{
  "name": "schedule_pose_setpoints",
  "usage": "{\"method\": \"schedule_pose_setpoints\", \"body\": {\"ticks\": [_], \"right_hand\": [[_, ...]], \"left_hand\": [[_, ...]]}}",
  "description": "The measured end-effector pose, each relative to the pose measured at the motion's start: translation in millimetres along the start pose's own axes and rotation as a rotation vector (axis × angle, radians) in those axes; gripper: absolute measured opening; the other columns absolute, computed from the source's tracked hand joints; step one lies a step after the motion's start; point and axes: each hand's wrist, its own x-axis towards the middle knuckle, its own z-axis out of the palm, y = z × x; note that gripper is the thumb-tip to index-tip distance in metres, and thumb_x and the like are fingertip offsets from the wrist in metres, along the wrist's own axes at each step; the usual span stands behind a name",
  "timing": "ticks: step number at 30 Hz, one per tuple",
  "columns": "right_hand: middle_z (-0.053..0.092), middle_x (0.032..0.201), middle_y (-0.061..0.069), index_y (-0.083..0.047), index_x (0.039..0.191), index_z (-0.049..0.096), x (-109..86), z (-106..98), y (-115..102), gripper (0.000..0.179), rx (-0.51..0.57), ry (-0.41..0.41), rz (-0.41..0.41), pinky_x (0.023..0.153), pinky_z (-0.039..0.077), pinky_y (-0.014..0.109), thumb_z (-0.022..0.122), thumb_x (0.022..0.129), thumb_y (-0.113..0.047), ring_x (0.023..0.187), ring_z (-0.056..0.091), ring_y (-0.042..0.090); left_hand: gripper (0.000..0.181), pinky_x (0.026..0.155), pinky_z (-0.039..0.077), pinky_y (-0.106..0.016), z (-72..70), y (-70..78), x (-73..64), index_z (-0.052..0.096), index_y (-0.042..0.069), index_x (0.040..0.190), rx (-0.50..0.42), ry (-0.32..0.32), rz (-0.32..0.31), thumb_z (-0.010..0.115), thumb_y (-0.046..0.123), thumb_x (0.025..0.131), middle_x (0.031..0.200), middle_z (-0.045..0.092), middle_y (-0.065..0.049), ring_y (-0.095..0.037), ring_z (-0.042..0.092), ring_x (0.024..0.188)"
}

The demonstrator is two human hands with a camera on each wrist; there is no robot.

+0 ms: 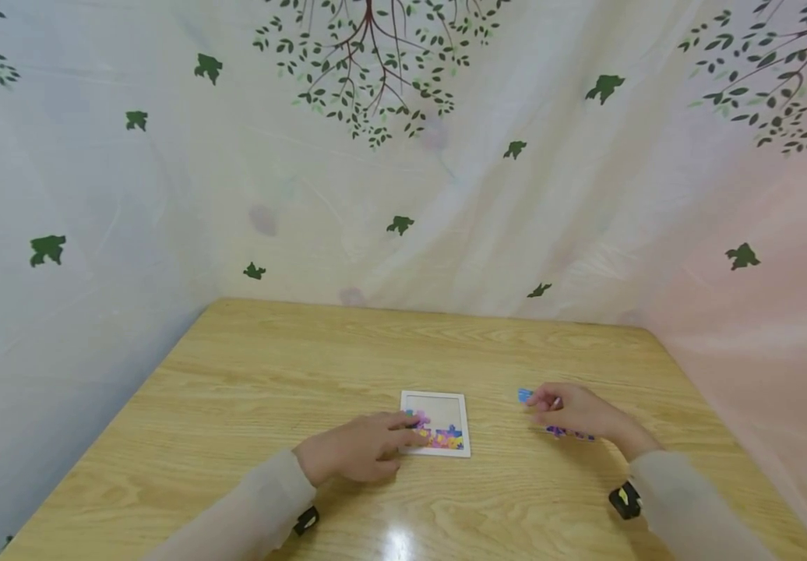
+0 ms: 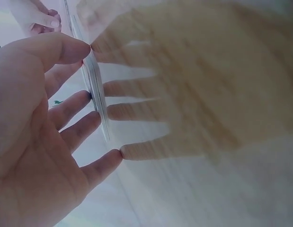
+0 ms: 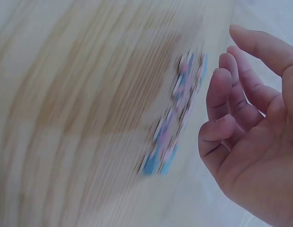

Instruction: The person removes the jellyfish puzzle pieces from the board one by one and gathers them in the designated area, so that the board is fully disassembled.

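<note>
A small white puzzle frame [image 1: 467, 428] lies on the wooden table, its lower part filled with colourful jigsaw pieces [image 1: 445, 439] in pink, yellow and blue. My left hand [image 1: 368, 448] rests at the frame's left side with fingers spread, some of them reaching over the pieces. In the left wrist view the fingertips touch the table and the edge of the frame. Over to the right, my right hand [image 1: 575, 409] hovers above loose jigsaw pieces [image 3: 165, 132], fingers loosely bent and nothing between them. A blue piece [image 1: 524, 395] shows just beyond its fingertips; the hand partly covers the others.
The wooden table [image 1: 291, 351] reaches back to a pale curtain [image 1: 319, 195] printed with leaves and branches, which also hangs along both sides. A dark wrist device [image 1: 625, 499] sits under the right sleeve.
</note>
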Motion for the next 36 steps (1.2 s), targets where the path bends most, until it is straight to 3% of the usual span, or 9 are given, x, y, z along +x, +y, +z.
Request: {"method": "schedule_pose_setpoints", "body": {"ticks": [4, 9, 12, 17, 26, 36], "right_hand": [[0.061, 0.097, 0.004, -0.003, 0.118, 0.067, 9.6, 9, -11, 0.027, 0.014, -0.025, 0.015, 0.053, 0.048, 0.025, 0.072, 0.098, -0.021, 0.070, 0.055, 0.013], [0.060, 0.097, 0.004, -0.005, 0.117, 0.067, 23.9, 20, -26, 0.026, 0.030, -0.048, 0.025, 0.043, 0.037, 0.020, 0.072, 0.098, -0.022, 0.058, 0.047, 0.011], [0.061, 0.096, 0.003, -0.006, 0.116, 0.068, 33.6, 28, -33, 0.024, 0.016, -0.053, -0.020, 0.049, 0.041, 0.021, 0.073, 0.098, -0.021, 0.067, 0.052, 0.012], [0.063, 0.094, 0.001, -0.003, 0.113, 0.069, 47.8, 42, -47, 0.021, 0.027, -0.085, -0.111, 0.071, 0.051, 0.024, 0.073, 0.097, -0.015, 0.084, 0.059, 0.017], [0.065, 0.091, -0.003, -0.006, 0.113, 0.072, 65.6, 63, -72, 0.021, 0.002, -0.128, -0.129, 0.075, 0.052, 0.026, 0.074, 0.096, -0.017, 0.088, 0.063, 0.013], [0.069, 0.105, -0.001, -0.002, 0.124, 0.072, 80.1, 83, -84, 0.034, -0.016, -0.150, -0.154, 0.084, 0.054, 0.029, 0.077, 0.094, -0.019, 0.095, 0.063, 0.013]], "left_hand": [[0.051, 0.118, 0.039, -0.046, -0.8, -0.4, -0.8, 0.055, 0.017, 0.151, 0.007, 0.002, -0.001, 0.058, 0.014, 0.100, 0.161, 0.044, -0.011, -0.031, 0.043, 0.147], [0.050, 0.118, 0.040, -0.045, -0.9, -0.2, -1.3, 0.057, 0.016, 0.149, 0.009, 0.011, 0.003, 0.059, 0.014, 0.100, 0.160, 0.046, -0.012, -0.031, 0.044, 0.146], [0.047, 0.117, 0.041, -0.046, -0.6, -0.2, -2.0, 0.059, 0.014, 0.147, 0.003, 0.025, 0.018, 0.060, 0.014, 0.100, 0.157, 0.047, -0.014, -0.032, 0.046, 0.144], [0.043, 0.115, 0.043, -0.044, 1.1, -1.4, -4.2, 0.062, 0.011, 0.141, 0.006, 0.067, 0.065, 0.062, 0.013, 0.099, 0.154, 0.051, -0.016, -0.032, 0.051, 0.140], [0.041, 0.116, 0.043, -0.041, 2.8, 0.2, -10.0, 0.063, 0.010, 0.141, -0.007, 0.071, 0.055, 0.061, 0.013, 0.100, 0.152, 0.054, -0.012, -0.028, 0.052, 0.138], [0.045, 0.113, 0.046, -0.041, 2.7, 0.8, -15.7, 0.060, 0.006, 0.144, -0.003, 0.074, 0.094, 0.063, 0.012, 0.100, 0.149, 0.055, -0.014, -0.028, 0.053, 0.136]]}}
